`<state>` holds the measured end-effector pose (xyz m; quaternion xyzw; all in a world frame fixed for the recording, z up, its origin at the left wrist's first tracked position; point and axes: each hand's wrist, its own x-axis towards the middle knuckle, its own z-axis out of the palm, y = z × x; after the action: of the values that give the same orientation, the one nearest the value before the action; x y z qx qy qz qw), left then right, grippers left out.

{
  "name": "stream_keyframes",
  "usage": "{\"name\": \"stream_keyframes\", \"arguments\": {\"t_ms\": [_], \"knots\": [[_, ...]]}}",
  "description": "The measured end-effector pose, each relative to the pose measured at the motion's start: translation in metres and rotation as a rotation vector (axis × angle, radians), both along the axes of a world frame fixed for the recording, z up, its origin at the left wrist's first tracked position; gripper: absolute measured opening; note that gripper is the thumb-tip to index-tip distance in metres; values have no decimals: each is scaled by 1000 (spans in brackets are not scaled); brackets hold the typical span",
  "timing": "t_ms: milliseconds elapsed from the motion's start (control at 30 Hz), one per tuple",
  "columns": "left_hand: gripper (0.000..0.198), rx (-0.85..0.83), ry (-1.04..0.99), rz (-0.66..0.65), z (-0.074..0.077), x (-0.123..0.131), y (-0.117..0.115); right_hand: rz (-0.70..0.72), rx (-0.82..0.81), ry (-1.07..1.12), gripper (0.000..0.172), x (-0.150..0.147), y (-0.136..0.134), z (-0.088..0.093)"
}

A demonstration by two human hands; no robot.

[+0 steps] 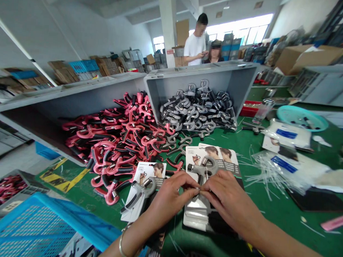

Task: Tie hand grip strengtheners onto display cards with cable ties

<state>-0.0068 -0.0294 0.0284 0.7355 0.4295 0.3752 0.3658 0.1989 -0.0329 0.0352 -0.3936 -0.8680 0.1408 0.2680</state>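
A grey and black hand grip strengthener lies on a printed backing card in front of me. Over the lower part of the grip, the fingertips of my left hand and my right hand meet in a pinch. Whatever they pinch is too small and covered to make out. To the left, beside my left wrist, another grey grip strengthener rests on its own card. More cards show just behind the grip at my hands.
Red-pink grips spill from a grey bin; grey grips fill a second bin. Thin white plastic ties, plastic bags and a turquoise plate lie right. A blue crate stands front left. Two people are behind.
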Motion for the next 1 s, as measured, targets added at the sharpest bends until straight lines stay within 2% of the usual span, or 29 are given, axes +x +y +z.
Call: {"name": "stream_keyframes", "arguments": {"t_ms": [100,200,300,467,567,633,733,867,1000], "knots": [[9,-102,-62,-68,3,-3,2,5,-33,62,12,0,2,-2],[10,-205,-110,-39,4,-4,5,-31,-61,98,9,1,3,-5],[8,-64,9,10,8,-2,5,-71,-69,112,6,1,5,-7],[13,101,248,-137,19,2,0,-71,-90,97,7,-1,4,-5],[18,224,470,-155,22,3,-4,-49,-89,97,6,-1,2,-2],[19,278,524,-133,23,2,-5,-14,-89,124,4,0,2,0],[16,274,402,-87,22,1,-8,27,-90,146,11,2,4,2],[12,175,160,-20,12,2,-12,14,-103,94,8,5,4,2],[10,156,90,29,5,3,-19,-2,-108,48,7,3,0,2]]}}
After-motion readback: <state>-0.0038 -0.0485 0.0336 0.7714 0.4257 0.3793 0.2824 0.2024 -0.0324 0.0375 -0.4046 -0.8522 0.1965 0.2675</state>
